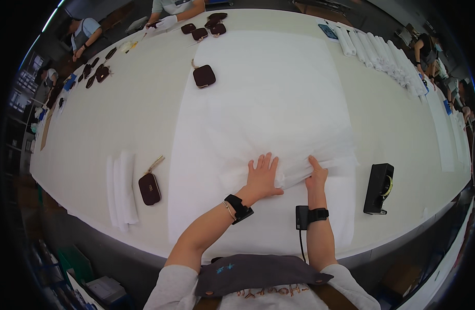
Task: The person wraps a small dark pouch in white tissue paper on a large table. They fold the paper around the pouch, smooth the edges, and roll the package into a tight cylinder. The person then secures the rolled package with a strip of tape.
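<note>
White sheet down the middle of the table, wrinkled toward its near side under a flat, splayed left hand and against a curled right hand, grip unclear. At the table's near left, white rolls and a brown pouch; at its near right, a black tape dispenser. Farther across the table, a second pouch, then white bundles at far right.

sheets: white | pouches: dark brown | tape dispenser: black | tabletop: off-white | apron: dark grey
</note>
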The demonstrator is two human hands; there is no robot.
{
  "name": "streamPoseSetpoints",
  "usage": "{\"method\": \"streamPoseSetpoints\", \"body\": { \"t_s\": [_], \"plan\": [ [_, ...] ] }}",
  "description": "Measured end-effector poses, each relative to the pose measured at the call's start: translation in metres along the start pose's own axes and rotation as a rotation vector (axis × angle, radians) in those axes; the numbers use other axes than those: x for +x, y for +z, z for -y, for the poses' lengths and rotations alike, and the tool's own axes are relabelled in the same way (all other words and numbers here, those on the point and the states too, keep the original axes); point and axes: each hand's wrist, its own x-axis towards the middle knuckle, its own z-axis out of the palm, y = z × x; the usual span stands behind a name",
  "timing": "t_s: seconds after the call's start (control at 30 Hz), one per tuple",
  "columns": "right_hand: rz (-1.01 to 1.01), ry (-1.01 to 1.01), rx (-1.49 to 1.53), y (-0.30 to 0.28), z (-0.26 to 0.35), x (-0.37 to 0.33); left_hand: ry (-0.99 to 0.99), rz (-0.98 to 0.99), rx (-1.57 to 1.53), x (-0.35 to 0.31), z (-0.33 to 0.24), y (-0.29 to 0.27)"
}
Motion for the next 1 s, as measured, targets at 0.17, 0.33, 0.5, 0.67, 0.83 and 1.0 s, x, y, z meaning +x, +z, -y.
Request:
{"method": "streamPoseSetpoints", "body": {
  "t_s": [0.17, 0.33, 0.5, 0.67, 0.83, 1.0],
  "plan": [
    [0.038, -0.471, -0.267, -0.005, -0.003, -0.059, 0.173, -0.132, -0.03, -0.002, 0.004, 0.029],
    [0.668, -0.98, -1.256, 0.012, 0.001, -0.082, 0.042, 0.409, -0.28, 0.006, 0.007, 0.024],
    [0.972, -1.023, -1.271, 0.029, -0.011, -0.083, 0.185, 0.216, -0.417, -0.034, 0.022, 0.01],
    [0.691, -0.58, -0.925, -0.052, -0.021, -0.07, 0.264, 0.032, -0.082, -0.044, 0.018, 0.058],
    [0.134, 0.003, 0.007, -0.105, -0.006, -0.086, 0.309, -0.029, 0.004, -0.073, 0.012, 0.041],
    [0.148, 0.192, 0.177, -0.136, 0.017, -0.091, 0.21, 0.164, 0.045, -0.066, -0.008, 0.014]
  ]
}}
